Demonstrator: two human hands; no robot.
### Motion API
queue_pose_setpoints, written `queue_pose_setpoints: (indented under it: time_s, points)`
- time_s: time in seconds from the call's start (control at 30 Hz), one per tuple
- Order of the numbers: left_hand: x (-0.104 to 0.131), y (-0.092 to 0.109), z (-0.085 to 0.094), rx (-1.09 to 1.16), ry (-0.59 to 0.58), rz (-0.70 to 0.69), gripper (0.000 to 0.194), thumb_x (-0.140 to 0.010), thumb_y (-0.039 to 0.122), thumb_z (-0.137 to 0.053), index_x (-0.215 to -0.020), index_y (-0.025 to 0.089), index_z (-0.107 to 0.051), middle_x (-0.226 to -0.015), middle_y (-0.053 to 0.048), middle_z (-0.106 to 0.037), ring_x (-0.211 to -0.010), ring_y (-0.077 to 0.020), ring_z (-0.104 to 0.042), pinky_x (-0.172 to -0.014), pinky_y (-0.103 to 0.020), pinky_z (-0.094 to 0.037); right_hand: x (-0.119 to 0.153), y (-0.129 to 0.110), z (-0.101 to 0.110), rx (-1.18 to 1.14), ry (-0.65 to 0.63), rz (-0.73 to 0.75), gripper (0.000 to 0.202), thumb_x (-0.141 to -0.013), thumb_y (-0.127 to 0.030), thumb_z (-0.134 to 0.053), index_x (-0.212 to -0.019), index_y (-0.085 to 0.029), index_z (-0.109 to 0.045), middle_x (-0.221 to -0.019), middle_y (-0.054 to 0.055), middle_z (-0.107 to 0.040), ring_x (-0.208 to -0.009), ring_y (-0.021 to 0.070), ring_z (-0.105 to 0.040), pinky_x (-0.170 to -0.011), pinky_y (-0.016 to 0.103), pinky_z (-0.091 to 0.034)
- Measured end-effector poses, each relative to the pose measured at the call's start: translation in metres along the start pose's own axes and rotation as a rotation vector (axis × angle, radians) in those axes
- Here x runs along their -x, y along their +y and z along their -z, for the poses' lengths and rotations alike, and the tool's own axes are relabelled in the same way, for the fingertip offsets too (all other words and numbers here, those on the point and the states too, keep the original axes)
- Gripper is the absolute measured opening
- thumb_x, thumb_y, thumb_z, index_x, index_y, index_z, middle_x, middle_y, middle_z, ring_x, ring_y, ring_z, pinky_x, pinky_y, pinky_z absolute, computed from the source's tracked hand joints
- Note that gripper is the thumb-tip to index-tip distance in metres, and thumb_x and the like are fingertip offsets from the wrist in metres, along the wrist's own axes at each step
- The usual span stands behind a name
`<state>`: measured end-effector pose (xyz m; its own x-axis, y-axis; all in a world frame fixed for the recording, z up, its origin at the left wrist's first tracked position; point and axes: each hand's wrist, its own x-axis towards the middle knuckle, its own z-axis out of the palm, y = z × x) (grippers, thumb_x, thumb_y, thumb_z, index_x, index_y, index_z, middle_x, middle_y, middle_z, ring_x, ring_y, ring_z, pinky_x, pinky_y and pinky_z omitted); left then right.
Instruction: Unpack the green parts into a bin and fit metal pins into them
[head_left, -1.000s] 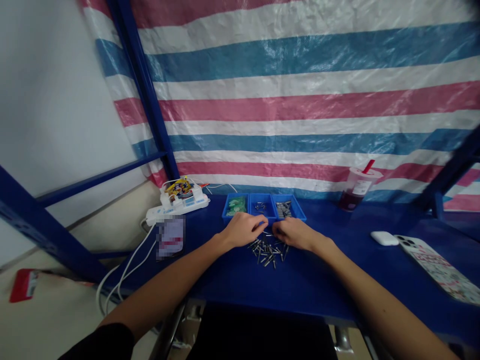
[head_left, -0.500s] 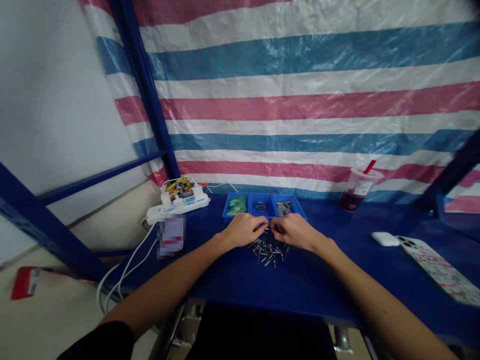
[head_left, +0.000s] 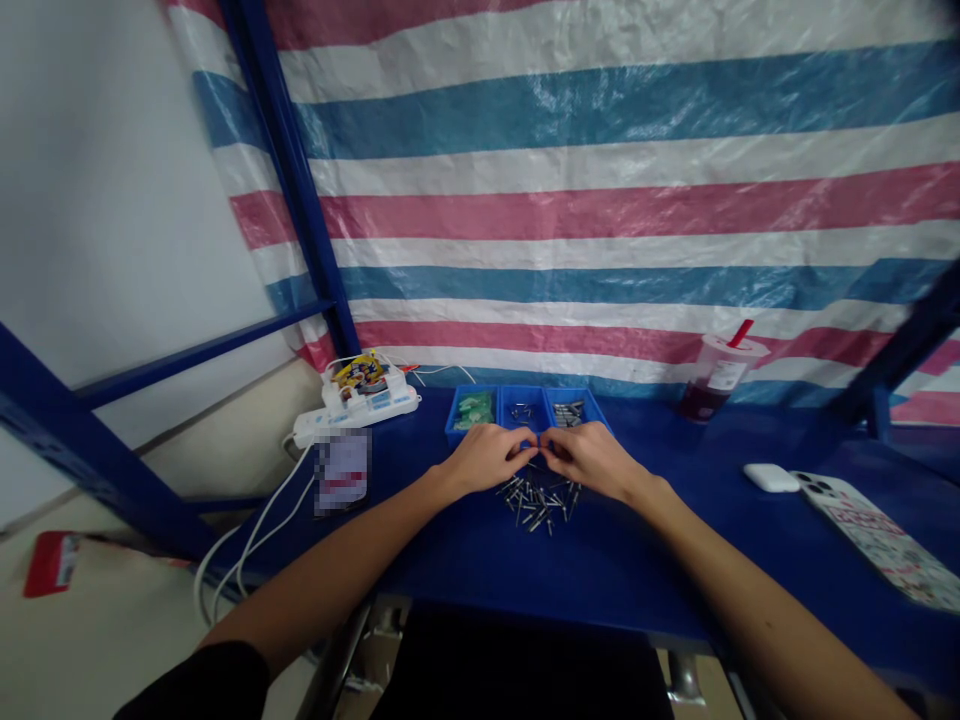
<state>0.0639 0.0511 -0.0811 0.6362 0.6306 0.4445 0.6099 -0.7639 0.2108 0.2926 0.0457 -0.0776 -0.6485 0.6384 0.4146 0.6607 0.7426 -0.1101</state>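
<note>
My left hand (head_left: 487, 458) and my right hand (head_left: 589, 458) meet fingertip to fingertip just in front of three blue bins. Both are pinched closed, and whatever lies between the fingertips is too small to make out. Below them a loose pile of thin metal pieces (head_left: 536, 503) is spread on the blue table (head_left: 480, 570). The left bin holds green items (head_left: 475, 409), the middle bin (head_left: 524, 395) a few small metal pieces, and the right bin many grey metal pieces (head_left: 568, 412).
A white power strip (head_left: 360, 415) with cables and a pixelated flat object (head_left: 343, 472) lie at left. To the right stand a cup with a red straw (head_left: 716, 378), a white case (head_left: 770, 478) and a phone (head_left: 877, 535). A blue post (head_left: 296, 180) rises at the back left.
The fingertips of both hands have come together, closing the small gap between them. My right hand has shifted slightly up and left. The bins and the pile look the same.
</note>
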Motion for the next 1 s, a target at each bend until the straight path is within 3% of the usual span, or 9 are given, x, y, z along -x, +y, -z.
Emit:
queue_pose_setpoints:
  time_s: [0.27, 0.83, 1.0]
  points:
    - [-0.0001, 0.0016, 0.0017, -0.004, 0.031, 0.012, 0.014, -0.097, 0.027, -0.057, -0.101, 0.022, -0.069, -0.067, 0.004, -0.068, -0.058, -0.0113, -0.062, -0.059, -0.024, -0.039, 0.0002, -0.0008, 0.0019, 0.022, 0.028, 0.018, 0.019, -0.105, -0.03, -0.048, -0.103, -0.019, -0.063, -0.081, 0.002, -0.07, -0.066, 0.0138, -0.061, -0.062, 0.027, -0.032]
    - [0.0003, -0.001, 0.0, 0.016, 0.067, 0.005, 0.01, -0.093, 0.024, -0.06, -0.098, 0.022, -0.068, -0.07, 0.005, -0.069, -0.058, -0.0096, -0.061, -0.06, -0.023, -0.04, 0.0009, 0.0027, -0.0035, 0.024, 0.044, 0.009, 0.029, -0.109, -0.038, -0.038, -0.101, -0.02, -0.059, -0.078, 0.004, -0.07, -0.063, 0.0171, -0.063, -0.06, 0.03, -0.03]
    - [0.0, -0.0011, 0.002, 0.073, 0.109, -0.013, 0.009, -0.096, 0.024, -0.057, -0.097, 0.019, -0.066, -0.076, 0.002, -0.07, -0.066, -0.0117, -0.065, -0.065, -0.023, -0.045, 0.001, 0.0015, -0.001, 0.037, 0.037, -0.012, 0.031, -0.108, -0.045, -0.04, -0.115, -0.02, -0.058, -0.075, 0.003, -0.07, -0.065, 0.0193, -0.065, -0.06, 0.029, -0.032]
